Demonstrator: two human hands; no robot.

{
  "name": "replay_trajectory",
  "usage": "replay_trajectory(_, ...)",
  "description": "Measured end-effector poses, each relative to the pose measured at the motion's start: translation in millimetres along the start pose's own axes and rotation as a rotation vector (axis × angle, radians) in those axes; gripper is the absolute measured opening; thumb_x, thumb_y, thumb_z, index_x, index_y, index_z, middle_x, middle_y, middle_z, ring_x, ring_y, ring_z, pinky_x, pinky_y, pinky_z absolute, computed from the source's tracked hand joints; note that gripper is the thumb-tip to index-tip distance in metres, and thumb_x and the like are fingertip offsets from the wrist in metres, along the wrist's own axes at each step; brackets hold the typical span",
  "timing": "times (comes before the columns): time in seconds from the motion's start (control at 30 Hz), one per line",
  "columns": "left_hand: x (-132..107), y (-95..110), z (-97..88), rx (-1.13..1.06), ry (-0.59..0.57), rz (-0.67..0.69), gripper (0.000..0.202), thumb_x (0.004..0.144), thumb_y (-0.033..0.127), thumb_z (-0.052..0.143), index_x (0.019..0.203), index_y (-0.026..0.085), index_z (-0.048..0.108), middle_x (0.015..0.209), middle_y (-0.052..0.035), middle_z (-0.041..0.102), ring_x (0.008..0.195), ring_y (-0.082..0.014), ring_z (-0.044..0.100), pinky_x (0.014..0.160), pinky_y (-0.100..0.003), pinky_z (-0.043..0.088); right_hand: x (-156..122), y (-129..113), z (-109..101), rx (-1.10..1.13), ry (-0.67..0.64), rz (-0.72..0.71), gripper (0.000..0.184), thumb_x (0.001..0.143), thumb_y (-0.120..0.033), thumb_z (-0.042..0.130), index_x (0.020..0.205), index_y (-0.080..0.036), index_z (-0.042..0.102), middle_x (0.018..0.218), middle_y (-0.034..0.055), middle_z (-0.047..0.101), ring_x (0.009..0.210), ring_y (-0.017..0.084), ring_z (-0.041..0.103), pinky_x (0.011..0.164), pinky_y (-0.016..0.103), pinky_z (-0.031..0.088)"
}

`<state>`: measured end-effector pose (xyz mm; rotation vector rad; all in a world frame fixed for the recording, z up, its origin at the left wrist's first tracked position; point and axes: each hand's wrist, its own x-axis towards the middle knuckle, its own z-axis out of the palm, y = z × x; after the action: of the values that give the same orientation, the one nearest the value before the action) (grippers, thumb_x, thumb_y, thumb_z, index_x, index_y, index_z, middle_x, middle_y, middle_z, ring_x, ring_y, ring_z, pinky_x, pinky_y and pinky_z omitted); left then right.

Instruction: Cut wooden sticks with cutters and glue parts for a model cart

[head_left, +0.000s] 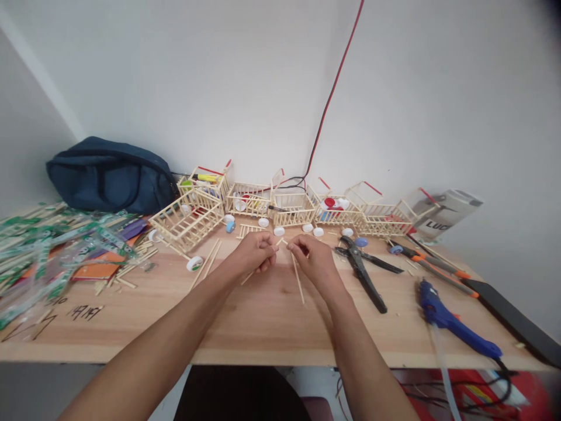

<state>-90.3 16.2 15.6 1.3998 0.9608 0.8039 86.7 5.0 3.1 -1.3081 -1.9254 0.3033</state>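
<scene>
My left hand [258,251] is closed in a pinch over the middle of the table, on what looks like a thin wooden stick whose end [246,279] shows below the palm. Close beside it, my right hand [312,254] pinches another thin wooden stick [298,285] that slants down toward me. Short stick ends [283,241] meet between the fingertips; the fingers hide whether they are joined. Just behind the hands stands a small cart made of sticks [294,217], with white round wheels. Loose sticks [205,264] lie left of my left hand.
More stick carts line the wall, one tilted cart [188,219] at left. Black pliers [362,272], orange-handled pliers [438,266] and a blue glue gun [456,324] lie right. Wrapped chopsticks [48,251] and a dark blue bag [111,178] occupy the left of the wooden table [263,345].
</scene>
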Motion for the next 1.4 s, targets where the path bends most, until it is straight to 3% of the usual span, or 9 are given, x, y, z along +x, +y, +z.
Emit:
replay_trajectory(0.9,1.3,0.6,0.1,-0.023,0.005,-0.025,0.012,0.079,0.021,0.053,0.072,0.017,0.045,0.050,0.0053,0.055,0.031,-0.0038,0.040,0.032,-0.014,0.026,-0.1,0.2,0.4,0.009,-0.005,0.003,0.016,0.085,-0.023,0.053,0.070,-0.020,0.059,0.068,0.0006,0.059,0.064,0.015,0.051,0.063,0.026,0.036)
replay_trajectory(1.17,0.9,0.1,-0.1,-0.027,-0.001,-0.027,0.018,0.078,0.027,0.059,0.072,0.017,0.045,0.050,0.0061,0.054,0.031,-0.0032,0.040,0.032,-0.013,0.025,0.0,-1.0,0.1,-0.002,-0.006,0.001,0.016,0.085,-0.023,0.052,0.070,-0.020,0.059,0.068,0.0006,0.059,0.065,0.016,0.052,0.063,0.026,0.036)
replay_trajectory(1.4,0.1,2.9,1.0,-0.023,0.009,-0.043,0.012,0.081,0.020,0.052,0.072,0.018,0.045,0.050,0.0054,0.054,0.031,-0.0040,0.040,0.032,-0.014,0.025,-0.3,-1.8,-0.3,0.002,-0.008,0.008,0.016,0.085,-0.022,0.052,0.070,-0.020,0.059,0.067,0.0005,0.059,0.064,0.015,0.051,0.062,0.026,0.036)
